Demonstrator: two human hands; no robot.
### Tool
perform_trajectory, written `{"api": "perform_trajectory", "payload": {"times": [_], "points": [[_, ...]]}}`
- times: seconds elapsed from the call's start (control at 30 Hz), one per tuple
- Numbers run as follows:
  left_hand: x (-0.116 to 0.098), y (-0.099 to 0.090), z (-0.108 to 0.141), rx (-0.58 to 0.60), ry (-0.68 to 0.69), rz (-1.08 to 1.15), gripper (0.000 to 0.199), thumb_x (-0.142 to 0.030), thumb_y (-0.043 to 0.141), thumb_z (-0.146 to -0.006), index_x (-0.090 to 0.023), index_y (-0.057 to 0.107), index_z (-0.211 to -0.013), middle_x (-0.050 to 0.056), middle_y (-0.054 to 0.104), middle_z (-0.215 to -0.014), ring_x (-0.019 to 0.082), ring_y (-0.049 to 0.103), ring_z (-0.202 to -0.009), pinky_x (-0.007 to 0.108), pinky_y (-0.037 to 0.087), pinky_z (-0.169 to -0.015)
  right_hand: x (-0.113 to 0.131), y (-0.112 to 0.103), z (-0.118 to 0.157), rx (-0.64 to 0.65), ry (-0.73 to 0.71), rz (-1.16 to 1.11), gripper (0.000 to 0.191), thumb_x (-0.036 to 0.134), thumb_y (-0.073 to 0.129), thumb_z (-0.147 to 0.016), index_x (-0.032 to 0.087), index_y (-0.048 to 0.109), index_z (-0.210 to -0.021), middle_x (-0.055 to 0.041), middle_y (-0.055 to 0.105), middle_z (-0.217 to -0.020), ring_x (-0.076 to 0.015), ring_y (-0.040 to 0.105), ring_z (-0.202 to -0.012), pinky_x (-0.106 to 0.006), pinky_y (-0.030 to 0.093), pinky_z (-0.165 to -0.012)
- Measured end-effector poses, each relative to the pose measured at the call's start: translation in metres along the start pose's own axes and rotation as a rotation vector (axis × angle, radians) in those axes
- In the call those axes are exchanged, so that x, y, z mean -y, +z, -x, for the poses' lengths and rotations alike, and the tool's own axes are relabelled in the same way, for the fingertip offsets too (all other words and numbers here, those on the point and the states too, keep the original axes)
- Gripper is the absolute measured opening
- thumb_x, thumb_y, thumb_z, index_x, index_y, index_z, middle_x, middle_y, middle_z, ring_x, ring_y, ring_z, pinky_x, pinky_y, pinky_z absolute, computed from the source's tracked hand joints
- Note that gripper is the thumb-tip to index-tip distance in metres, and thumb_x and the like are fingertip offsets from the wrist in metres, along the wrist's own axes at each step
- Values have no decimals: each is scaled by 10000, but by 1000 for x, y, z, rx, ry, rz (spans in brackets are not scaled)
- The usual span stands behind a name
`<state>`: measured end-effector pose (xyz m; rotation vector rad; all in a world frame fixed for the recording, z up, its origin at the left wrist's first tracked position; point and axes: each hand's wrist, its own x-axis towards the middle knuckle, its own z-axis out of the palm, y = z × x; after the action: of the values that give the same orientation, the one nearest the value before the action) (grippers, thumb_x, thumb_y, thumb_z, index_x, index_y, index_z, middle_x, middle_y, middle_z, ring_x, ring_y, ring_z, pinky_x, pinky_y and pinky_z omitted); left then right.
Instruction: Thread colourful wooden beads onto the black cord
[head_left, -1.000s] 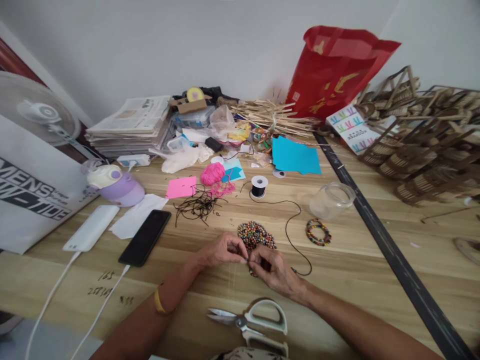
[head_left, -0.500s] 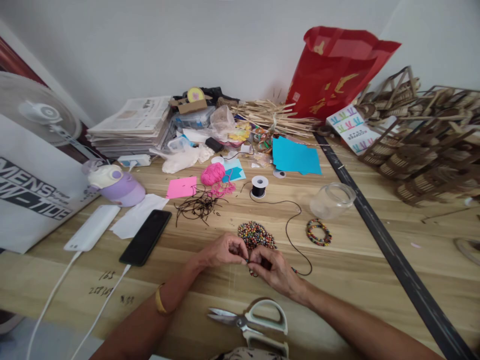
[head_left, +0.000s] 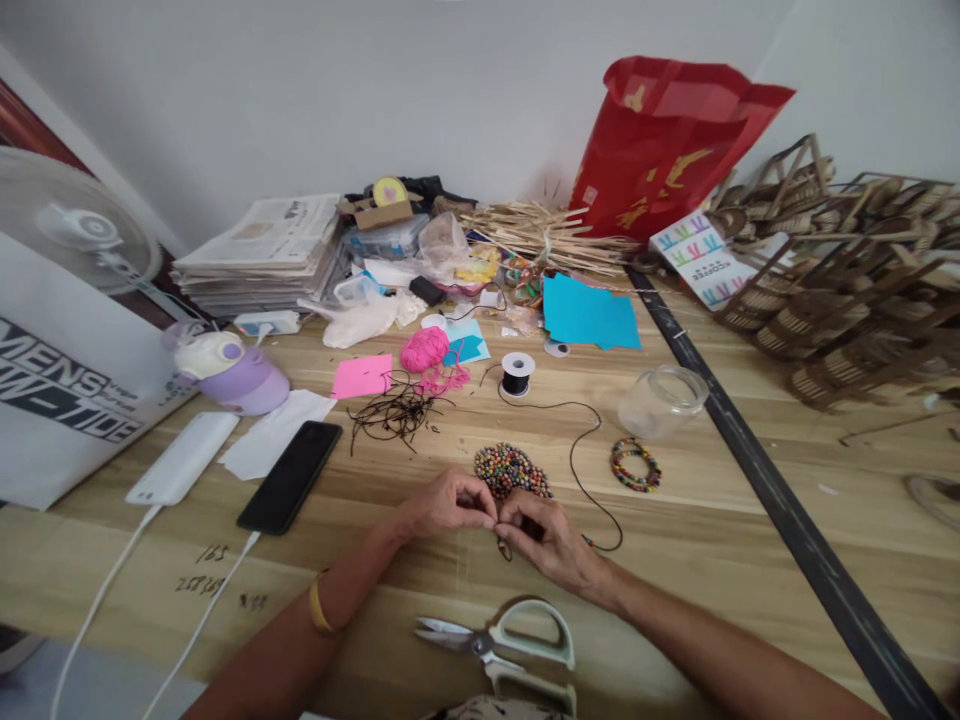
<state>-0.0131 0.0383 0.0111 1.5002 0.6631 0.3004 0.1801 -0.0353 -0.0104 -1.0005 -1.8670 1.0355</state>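
Observation:
My left hand is closed in a pinch, its fingertips meeting those of my right hand; what lies between them is too small to make out. My right hand pinches the black cord, whose short end, with a bead or two, hangs below the fingers. From behind that hand the cord runs out with a few beads on it, then curves back to a white spool. Just beyond my fingertips lies a heap of multicoloured beads. Nearer me rest scissors with pale handles.
Right of the cord lie a beaded bracelet and a clear jar. On the left are a black phone, cut cords and pink yarn. Woven baskets and a red bag stand farther back.
The small bead between my fingertips is no longer visible. A cord end now shows below my right hand. Both hands stay almost in place.

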Motion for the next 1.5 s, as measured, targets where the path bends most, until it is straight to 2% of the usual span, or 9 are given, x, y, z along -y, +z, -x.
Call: {"api": "perform_trajectory", "payload": {"times": [0.17, 0.4, 0.6, 0.7, 0.8, 0.93, 1.03, 1.2, 1.5], "points": [[1, -3, 1, -30, 29, 62, 304, -386, 771, -661, -103, 668, -704, 40, 650, -684, 119, 570, -652, 221, 439, -654, 3, -1, 0, 15, -54, 20, 154, 256, 587, -867, 179, 542, -742, -23, 578, -735, -134, 520, -667, -248, 426, -608], [-1, 5, 1, -43, 69, 18, 229, -327, 749, -694, -110, 682, -724, 49, 641, -761, 130, 576, -721, 234, 441, -700, -2, 3, 3, -35, 64, -68, 164, 315, 629, -848, 180, 551, -796, 9, 571, -677, -105, 487, -575, -207, 379, -508], [-4, 0, 2, -68, 63, -125, 180, -289, 714, -713, -113, 679, -723, 46, 633, -753, 131, 559, -710, 226, 436, -670, 0, 4, 0, -40, 99, -148, 174, 327, 587, -876, 174, 568, -796, 6, 584, -649, -115, 517, -585, -223, 413, -549], [-5, -3, 2, -108, 58, -168, 167, -273, 703, -713, -108, 678, -718, 45, 640, -735, 127, 557, -683, 220, 435, -653, 1, 1, 0, -35, 73, -74, 178, 284, 547, -901, 168, 576, -769, -5, 571, -670, -123, 508, -619, -237, 407, -587], [-8, -7, 4, -202, 60, -205, 149, -256, 670, -738, -107, 677, -730, 47, 657, -751, 130, 571, -691, 219, 441, -656, 0, -1, 0, -14, 32, -13, 184, 251, 516, -917, 170, 567, -760, -4, 551, -677, -128, 497, -637, -240, 396, -602], [-9, -12, 7, -305, 71, -318, 112, -210, 634, -763, -111, 686, -764, 51, 673, -784, 137, 584, -723, 224, 442, -677, -1, -1, 1, 9, -13, 34, 183, 233, 501, -930, 170, 570, -772, -19, 551, -727, -141, 509, -691, -250, 400, -632], [-6, -14, 7, -327, 80, -411, 89, -173, 623, -766, -117, 692, -766, 40, 658, -763, 127, 570, -695, 214, 428, -645, -2, -1, 1, 13, -32, 45, 189, 238, 497, -936, 172, 576, -777, -32, 556, -760, -151, 521, -722, -258, 409, -641], [-3, -14, 5, -307, 87, -618, 63, -107, 639, -740, -128, 698, -742, 9, 604, -704, 101, 522, -618, 199, 382, -595, -4, 0, 2, 17, -47, 63, 172, 230, 508, -932, 175, 579, -786, -36, 564, -763, -152, 529, -720, -257, 413, -630], [0, -12, 5, -287, 85, -856, 70, -100, 644, -746, -152, 691, -747, 2, 587, -706, 112, 527, -643, 209, 363, -624, -4, 1, 2, 26, -36, 71, 124, 172, 524, -908, 173, 569, -792, -29, 562, -768, -147, 530, -721, -251, 408, -635]]}}
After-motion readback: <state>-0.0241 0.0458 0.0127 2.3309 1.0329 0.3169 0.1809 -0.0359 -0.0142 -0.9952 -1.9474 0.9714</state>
